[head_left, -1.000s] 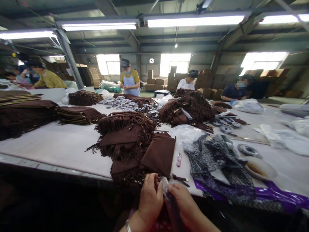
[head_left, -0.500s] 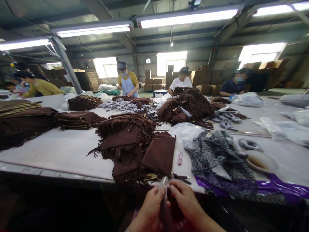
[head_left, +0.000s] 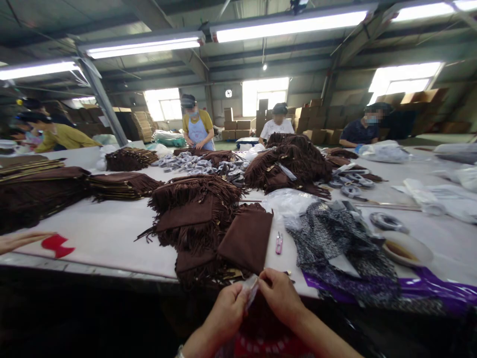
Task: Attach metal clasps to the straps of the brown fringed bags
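Observation:
In front of the table's edge, my left hand (head_left: 228, 307) is closed on a crumpled piece of clear plastic (head_left: 252, 289), held between thumb and fingers. Close beside it, my right hand (head_left: 280, 298) pinches the plastic's upper right edge. Whatever lies below the plastic, between my palms, is too dark to make out. Just beyond my hands lies a flat dark brown fringed bag (head_left: 246, 237), leaning against a heap of similar fringed bags (head_left: 186, 219). Pink thread snips (head_left: 279, 243) rest on the white tabletop to the right of that bag.
Black-and-white knit fabric (head_left: 335, 238), purple plastic (head_left: 428, 288) and a bowl of brown liquid (head_left: 406, 248) occupy the right. Stacked brown bags (head_left: 40, 194) stand left. Another person's hand (head_left: 22, 241) reaches in beside a red piece (head_left: 57, 245). Several people work across the table.
Another person's hand and a red piece have appeared at the left edge. The dark strip between my hands no longer shows; my right hand has risen slightly at the plastic.

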`<state>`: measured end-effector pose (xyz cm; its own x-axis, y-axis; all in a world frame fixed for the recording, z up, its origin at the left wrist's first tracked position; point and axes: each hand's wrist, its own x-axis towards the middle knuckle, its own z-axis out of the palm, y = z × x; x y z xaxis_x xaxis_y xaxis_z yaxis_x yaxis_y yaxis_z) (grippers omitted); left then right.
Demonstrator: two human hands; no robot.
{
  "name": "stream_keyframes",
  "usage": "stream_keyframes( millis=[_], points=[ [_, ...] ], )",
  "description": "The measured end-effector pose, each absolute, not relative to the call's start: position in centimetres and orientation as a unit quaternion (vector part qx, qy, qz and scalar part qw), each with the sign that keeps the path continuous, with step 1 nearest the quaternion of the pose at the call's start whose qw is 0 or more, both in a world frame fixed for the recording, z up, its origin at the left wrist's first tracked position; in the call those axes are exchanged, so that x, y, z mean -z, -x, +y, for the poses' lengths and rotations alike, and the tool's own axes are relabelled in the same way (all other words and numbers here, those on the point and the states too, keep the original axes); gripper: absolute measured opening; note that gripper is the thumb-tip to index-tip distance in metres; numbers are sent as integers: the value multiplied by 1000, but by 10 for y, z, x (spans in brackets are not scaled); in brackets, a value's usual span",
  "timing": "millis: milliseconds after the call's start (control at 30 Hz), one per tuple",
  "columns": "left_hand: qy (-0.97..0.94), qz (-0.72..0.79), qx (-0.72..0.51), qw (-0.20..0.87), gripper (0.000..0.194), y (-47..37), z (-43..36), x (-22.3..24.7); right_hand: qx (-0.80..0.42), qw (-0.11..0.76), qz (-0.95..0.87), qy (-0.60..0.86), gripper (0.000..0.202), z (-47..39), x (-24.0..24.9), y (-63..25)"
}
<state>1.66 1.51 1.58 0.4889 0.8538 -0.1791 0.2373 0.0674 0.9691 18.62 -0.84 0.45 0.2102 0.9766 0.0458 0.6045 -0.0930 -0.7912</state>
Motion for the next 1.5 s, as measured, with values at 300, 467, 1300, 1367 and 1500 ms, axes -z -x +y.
stream_keyframes(
  millis=[300, 467, 1300, 1367, 1500],
  points=[
    [-580, 504, -249, 589, 48, -25, 10, 6, -46, 234, -672, 701, 24, -20, 6, -196],
    [-647, 488, -273, 518, 36, -21, 5, 0, -119, 273, -770, 564, 30, -23, -14, -197],
    [-494, 460, -170, 718, 34, -12, 17, 6, -71, 218, -855, 465, 23, -6, -19, -200],
    [-495, 461, -171, 716, 32, -14, 17, 7, -67, 194, -872, 445, 26, -10, -21, -201],
    [-491, 455, -163, 725, 33, -14, 15, 7, -60, 200, -874, 440, 16, -8, -14, -202]
  ],
)
